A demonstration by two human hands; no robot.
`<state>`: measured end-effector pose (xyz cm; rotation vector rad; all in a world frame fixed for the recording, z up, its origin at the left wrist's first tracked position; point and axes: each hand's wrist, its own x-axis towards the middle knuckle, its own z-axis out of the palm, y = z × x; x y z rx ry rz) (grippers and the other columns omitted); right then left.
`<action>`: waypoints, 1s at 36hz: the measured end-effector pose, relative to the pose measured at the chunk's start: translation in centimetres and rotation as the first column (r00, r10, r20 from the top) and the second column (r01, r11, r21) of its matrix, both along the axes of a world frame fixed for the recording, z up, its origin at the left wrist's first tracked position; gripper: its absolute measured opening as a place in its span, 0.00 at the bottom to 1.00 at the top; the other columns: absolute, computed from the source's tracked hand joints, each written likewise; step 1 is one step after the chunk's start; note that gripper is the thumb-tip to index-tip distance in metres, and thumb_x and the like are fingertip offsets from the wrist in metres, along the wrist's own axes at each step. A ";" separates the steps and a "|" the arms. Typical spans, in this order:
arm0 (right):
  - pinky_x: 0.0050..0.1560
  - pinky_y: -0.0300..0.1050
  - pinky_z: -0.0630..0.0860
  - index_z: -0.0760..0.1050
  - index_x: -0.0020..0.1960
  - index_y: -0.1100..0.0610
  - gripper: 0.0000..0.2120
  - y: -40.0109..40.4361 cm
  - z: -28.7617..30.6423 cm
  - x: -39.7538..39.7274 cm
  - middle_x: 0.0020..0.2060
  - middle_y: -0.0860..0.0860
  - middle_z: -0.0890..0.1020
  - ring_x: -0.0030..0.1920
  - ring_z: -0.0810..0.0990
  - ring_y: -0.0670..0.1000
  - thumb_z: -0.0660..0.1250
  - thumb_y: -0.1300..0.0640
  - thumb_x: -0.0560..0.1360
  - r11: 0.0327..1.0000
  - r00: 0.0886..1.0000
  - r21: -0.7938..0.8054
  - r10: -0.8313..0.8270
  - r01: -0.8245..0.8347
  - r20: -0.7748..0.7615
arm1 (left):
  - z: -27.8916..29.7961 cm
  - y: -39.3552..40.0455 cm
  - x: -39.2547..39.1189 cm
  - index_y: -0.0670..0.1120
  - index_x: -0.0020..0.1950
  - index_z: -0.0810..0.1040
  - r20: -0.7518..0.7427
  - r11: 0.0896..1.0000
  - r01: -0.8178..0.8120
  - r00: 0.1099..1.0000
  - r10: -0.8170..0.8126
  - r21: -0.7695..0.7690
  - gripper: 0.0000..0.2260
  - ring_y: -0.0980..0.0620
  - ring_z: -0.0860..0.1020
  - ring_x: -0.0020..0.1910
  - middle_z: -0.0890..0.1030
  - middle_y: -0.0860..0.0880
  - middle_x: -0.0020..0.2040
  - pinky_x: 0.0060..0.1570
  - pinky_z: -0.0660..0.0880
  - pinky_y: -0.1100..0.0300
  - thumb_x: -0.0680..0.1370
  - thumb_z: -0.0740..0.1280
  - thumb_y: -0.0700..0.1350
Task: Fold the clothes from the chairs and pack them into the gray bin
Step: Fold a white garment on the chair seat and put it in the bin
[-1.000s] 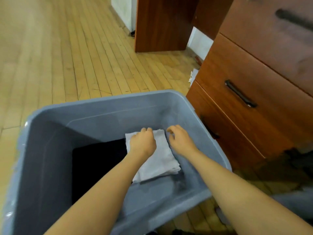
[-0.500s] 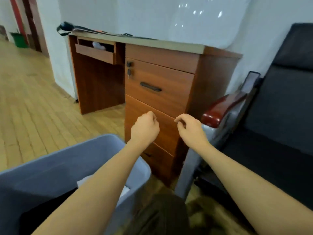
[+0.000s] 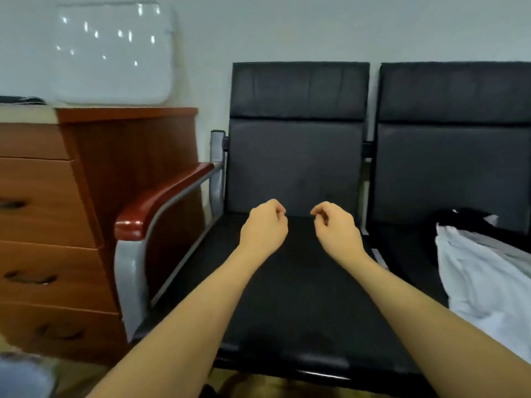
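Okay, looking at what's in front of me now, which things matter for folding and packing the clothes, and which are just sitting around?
Part of the job:
white garment on the right chair
dark garment behind it
gray bin, corner only, bottom left
left hand and right hand, both holding nothing

Just lying about:
wooden drawer cabinet
white board on the wall

Chairs (image 3: 296, 156): black seats, dark grey backs. Armrest (image 3: 161, 199) glossy red-brown over silver frame. Cloth (image 3: 485, 285) on the right chair: white, plain. Drawers (image 3: 48, 225) left of chairs: reddish-brown wood, dark handles. Wall (image 3: 287, 27) pale grey.
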<state>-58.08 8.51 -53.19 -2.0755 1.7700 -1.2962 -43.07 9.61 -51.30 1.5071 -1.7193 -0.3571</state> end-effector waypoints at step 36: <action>0.51 0.50 0.67 0.75 0.43 0.57 0.07 -4.3 -8.9 -30.5 0.33 0.45 0.75 0.37 0.74 0.50 0.60 0.60 0.78 0.891 0.880 -0.018 -0.450 0.453 -0.154 | -10.7 -11.4 -34.8 0.59 0.75 0.57 0.190 0.747 0.614 0.726 -0.661 0.256 0.28 0.43 0.65 0.66 0.62 0.52 0.73 0.65 0.60 0.49 0.78 0.56 0.38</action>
